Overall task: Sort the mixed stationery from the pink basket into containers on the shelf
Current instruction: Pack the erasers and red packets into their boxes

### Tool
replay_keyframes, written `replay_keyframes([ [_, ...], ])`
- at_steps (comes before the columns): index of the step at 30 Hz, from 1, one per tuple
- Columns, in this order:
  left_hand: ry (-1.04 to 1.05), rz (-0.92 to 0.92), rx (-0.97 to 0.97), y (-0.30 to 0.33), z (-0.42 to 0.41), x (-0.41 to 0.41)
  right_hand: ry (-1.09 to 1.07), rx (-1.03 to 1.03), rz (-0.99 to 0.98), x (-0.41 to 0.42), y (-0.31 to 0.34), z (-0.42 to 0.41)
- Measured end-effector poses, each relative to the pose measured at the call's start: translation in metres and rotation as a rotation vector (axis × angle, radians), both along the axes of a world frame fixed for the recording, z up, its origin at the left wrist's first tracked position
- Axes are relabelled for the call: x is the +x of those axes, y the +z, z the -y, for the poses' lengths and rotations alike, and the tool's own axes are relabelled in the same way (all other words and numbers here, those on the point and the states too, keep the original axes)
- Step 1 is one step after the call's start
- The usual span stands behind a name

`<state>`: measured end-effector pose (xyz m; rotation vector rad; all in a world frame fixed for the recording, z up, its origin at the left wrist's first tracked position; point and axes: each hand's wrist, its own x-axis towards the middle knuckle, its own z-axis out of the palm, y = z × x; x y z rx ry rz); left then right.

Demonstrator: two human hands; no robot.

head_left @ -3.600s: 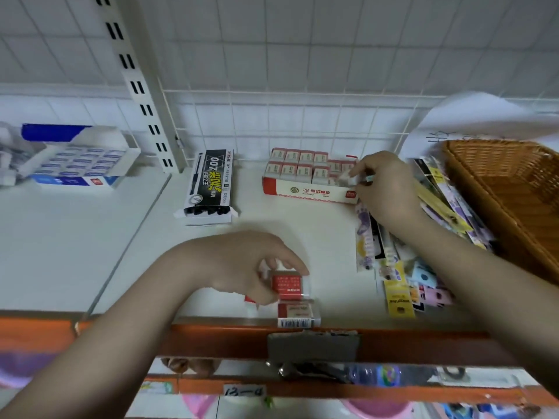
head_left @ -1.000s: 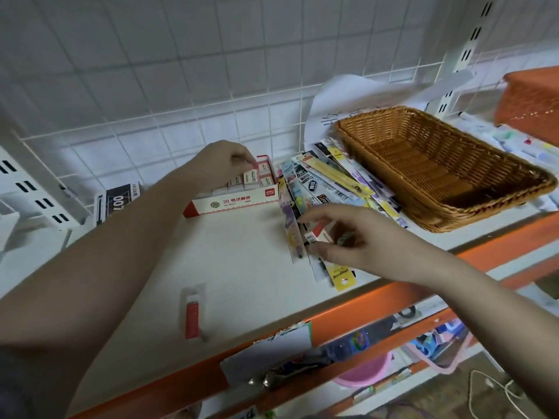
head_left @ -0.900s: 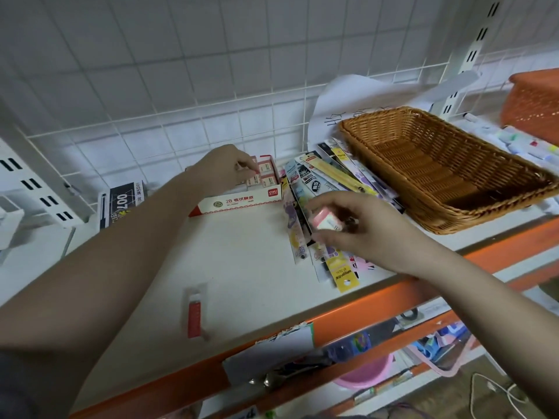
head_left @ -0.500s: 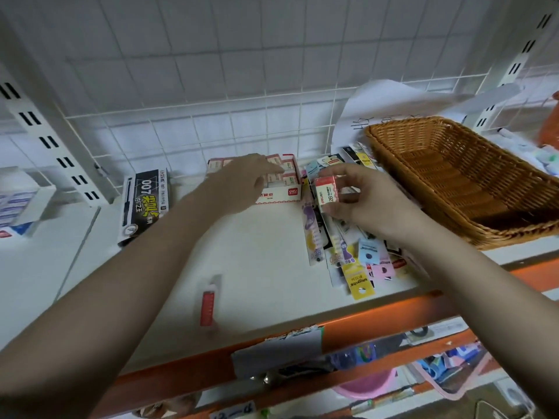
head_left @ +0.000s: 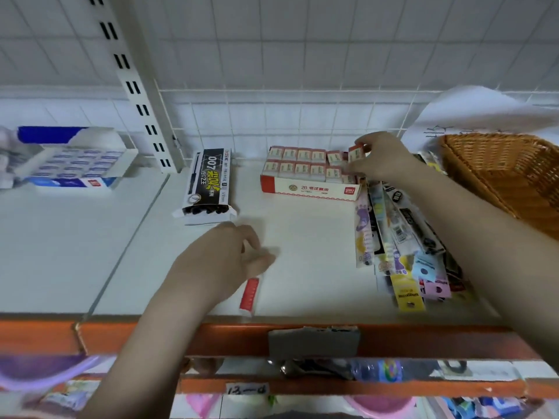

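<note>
My right hand (head_left: 379, 157) pinches a small red-and-white eraser (head_left: 356, 152) at the right end of the red eraser box (head_left: 308, 189), which holds rows of the same erasers. My left hand (head_left: 225, 258) hovers over the white shelf near the front, fingers loosely curled and holding nothing. Its fingertips are just above a thin red packet (head_left: 250, 294) that lies on the shelf. A fan of packaged pens and refills (head_left: 399, 234) lies right of the eraser box.
A black 007 pen box (head_left: 209, 184) stands left of the eraser box, and a blue-and-white eraser box (head_left: 71, 167) sits far left. A brown wicker basket (head_left: 508, 173) is at the right. The pink basket (head_left: 381, 405) shows below the orange shelf edge (head_left: 211, 337).
My right hand has carried the eraser from the pen pile up to the red box's right end. My left hand has left the box and come back toward the red packet.
</note>
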<state>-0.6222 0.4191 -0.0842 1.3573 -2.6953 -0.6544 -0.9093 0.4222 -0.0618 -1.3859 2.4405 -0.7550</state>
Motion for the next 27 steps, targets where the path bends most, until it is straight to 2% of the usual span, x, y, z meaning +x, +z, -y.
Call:
replay_keyframes([
  [6, 0.03, -0.066, 0.087, 0.006, -0.006, 0.01, 0.063, 0.167, -0.242, 0.005, -0.001, 0.002],
  [10, -0.013, -0.081, 0.206, 0.004, -0.013, 0.012, 0.164, 0.274, -0.313, 0.005, -0.003, 0.002],
  [14, -0.006, -0.138, 0.167, 0.0, -0.011, 0.01, 0.111, 0.233, -0.379, 0.006, -0.004, 0.007],
  [19, 0.023, -0.232, 0.199, -0.003, -0.007, 0.011, -0.041, 0.09, -0.28, 0.0, -0.01, 0.017],
  [24, 0.148, -0.364, 0.181, -0.005, 0.005, 0.003, -0.015, 0.02, -0.231, 0.004, -0.018, 0.006],
  [27, 0.205, -0.587, 0.396, 0.001, 0.019, -0.011, -0.022, -0.046, -0.113, 0.012, -0.011, -0.016],
])
